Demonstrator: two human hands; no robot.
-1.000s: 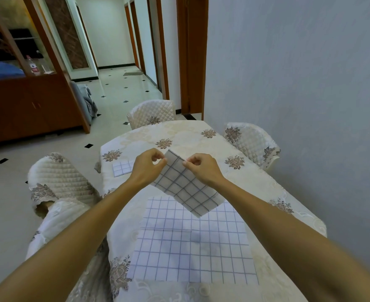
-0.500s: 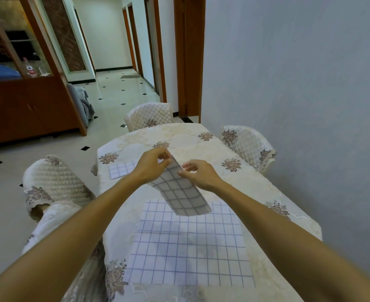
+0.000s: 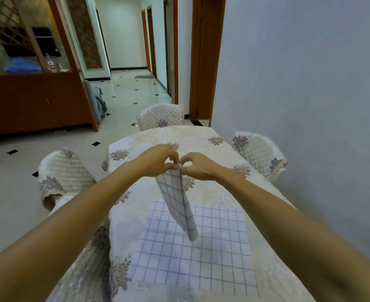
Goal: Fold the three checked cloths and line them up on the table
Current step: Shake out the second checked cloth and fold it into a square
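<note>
Both hands, left hand (image 3: 157,160) and right hand (image 3: 198,165), are pinching the folded cloth's (image 3: 178,205) top corners together, apparently matching edges; it is hanging above the flat cloth (image 3: 218,256) near the tabletop's (image 3: 192,136) near edge.

Single head-worn wide-angle cam, looking fwd and down along both forearms over a table (image 3: 201,138) w/ floral cover; hallway beyond, wall at right. Hands sit mid-frame, near the lens; edges bow w/ lens distortion. No 2nd view shares the scene.
</note>
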